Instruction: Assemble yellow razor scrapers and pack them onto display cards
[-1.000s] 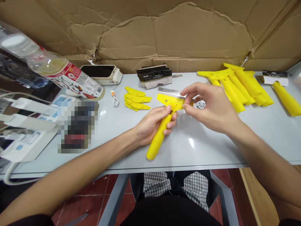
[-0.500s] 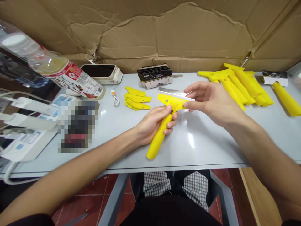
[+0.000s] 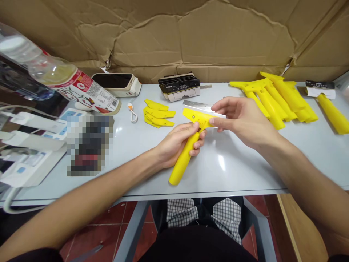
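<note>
Long yellow plastic scraper (image 3: 185, 156) lies across the left hand (image 3: 177, 143), fingers (image 3: 195, 142) curled tightly round its handle, flat head pointing to 1 o'clock. Right hand (image 3: 242, 122) comes in from 3 o'clock, palm inward, fingers narrowly pinching a thin steel blade (image 3: 196, 104) against the head's upper edge. Pale grey bench (image 3: 231, 174) carries more yellow scrapers (image 3: 272, 98) at 2 o'clock.

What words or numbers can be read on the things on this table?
"TG-001", the first letter uncertain, on the stacked black cards.
Red-and-white bottle label: print and barcode too small to read.
Black-and-white card at right: too small to read.
Pixelated dark object: blurred, unreadable.
</note>
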`<state>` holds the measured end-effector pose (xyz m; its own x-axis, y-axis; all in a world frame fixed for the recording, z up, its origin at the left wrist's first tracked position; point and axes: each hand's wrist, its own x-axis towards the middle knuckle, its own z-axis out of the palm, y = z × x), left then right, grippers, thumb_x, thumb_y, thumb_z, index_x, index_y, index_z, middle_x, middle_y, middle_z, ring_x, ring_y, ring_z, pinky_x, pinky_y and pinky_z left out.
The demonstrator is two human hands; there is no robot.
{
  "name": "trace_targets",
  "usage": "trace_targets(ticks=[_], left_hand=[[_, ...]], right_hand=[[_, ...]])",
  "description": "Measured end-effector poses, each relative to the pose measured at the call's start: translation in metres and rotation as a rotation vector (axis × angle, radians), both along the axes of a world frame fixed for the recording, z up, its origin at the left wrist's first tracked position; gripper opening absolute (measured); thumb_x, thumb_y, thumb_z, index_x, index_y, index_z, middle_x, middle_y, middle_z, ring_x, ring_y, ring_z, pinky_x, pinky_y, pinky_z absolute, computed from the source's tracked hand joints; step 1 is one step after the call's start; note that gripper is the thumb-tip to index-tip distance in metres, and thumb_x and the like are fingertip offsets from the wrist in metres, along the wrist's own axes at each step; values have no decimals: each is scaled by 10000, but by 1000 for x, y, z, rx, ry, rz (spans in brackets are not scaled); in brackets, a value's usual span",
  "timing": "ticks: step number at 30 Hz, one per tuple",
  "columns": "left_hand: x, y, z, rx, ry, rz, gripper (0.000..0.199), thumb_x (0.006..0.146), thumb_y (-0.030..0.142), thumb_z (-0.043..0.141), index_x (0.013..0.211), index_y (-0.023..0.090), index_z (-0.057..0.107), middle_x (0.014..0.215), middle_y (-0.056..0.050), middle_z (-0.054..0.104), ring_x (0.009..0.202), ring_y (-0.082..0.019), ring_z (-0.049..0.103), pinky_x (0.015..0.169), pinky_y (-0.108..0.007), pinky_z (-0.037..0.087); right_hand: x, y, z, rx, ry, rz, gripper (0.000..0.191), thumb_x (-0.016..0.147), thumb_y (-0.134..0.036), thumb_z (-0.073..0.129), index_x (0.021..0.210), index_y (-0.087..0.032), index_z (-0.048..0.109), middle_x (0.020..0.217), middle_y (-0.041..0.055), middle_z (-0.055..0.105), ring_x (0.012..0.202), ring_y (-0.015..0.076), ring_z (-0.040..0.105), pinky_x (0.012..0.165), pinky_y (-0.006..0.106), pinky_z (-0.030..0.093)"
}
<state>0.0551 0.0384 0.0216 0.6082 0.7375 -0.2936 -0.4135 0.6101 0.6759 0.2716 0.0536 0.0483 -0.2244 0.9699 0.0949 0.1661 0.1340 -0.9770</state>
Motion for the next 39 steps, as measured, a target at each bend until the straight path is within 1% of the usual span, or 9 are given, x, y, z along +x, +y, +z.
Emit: trace_targets(ticks=[8, 14, 17, 20, 23, 26, 31, 36, 39], left_hand=[[-1, 2, -2, 13, -10, -8, 259, 936, 340, 842, 966, 132, 691, 853, -3, 642, 578, -64, 552, 446, -147, 453], [-1, 1, -1, 43, 18, -12, 292, 919, 365, 857, 966, 125, 698, 854, -11, 655, 587, -73, 573, 447, -155, 471], [-1, 3, 0, 39, 11, -20, 303, 906, 367, 856, 1053, 142, 716, 905, -21, 681, 613, -95, 617, 445, -174, 502], [0, 5, -1, 26, 10, -29, 321, 899, 374, 848, 1103, 160, 724, 957, -24, 687, 627, -120, 656, 450, -217, 555], [0, 5, -1, 42, 71, 16, 262, 906, 332, 846, 1036, 133, 737, 952, -28, 674, 610, -114, 650, 456, -234, 586], [1, 5, 0, 41, 124, 62, 225, 941, 321, 817, 977, 110, 747, 931, -48, 673, 610, -118, 645, 452, -238, 595], [1, 8, 1, -8, 134, 77, 162, 999, 281, 738, 1014, 121, 757, 970, -70, 710, 628, -126, 662, 453, -238, 584], [-1, 10, -2, 3, 205, 55, 244, 1022, 349, 725, 968, 112, 740, 775, -65, 699, 550, -117, 621, 475, -221, 549], [-1, 10, 0, -23, 216, 83, 232, 1003, 342, 754, 938, 123, 712, 729, -34, 657, 545, -104, 591, 472, -206, 509]], right_hand=[[-1, -3, 12, -134, 61, -31, 318, 728, -220, 984, 942, -203, 749, 914, 53, 778, 799, 202, 750, 666, 334, 656], [-1, -4, 12, -141, 77, -49, 325, 693, -203, 994, 924, -206, 765, 897, 41, 770, 800, 201, 747, 712, 352, 656], [0, -3, 13, -143, 84, -48, 322, 693, -212, 992, 924, -204, 769, 907, 44, 781, 800, 199, 749, 730, 357, 653], [1, -1, 12, -155, 92, -53, 323, 687, -211, 991, 917, -206, 764, 916, 45, 789, 791, 196, 755, 737, 356, 646], [1, 1, 8, -180, 105, -48, 341, 671, -216, 995, 915, -209, 757, 901, 39, 788, 761, 191, 757, 734, 358, 642], [2, 5, 4, -210, 108, -48, 367, 651, -236, 1006, 916, -206, 754, 891, 37, 787, 745, 193, 757, 737, 367, 639], [3, 8, 1, -238, 105, -43, 384, 635, -272, 1021, 907, -205, 757, 894, 30, 788, 788, 194, 758, 750, 353, 616], [4, 11, -6, -231, 88, -43, 391, 663, -327, 1018, 922, -210, 749, 923, 29, 786, 813, 201, 753, 789, 378, 622], [3, 12, -8, -203, 81, -49, 385, 687, -338, 1005, 932, -206, 739, 959, 37, 785, 849, 217, 763, 813, 397, 634]])
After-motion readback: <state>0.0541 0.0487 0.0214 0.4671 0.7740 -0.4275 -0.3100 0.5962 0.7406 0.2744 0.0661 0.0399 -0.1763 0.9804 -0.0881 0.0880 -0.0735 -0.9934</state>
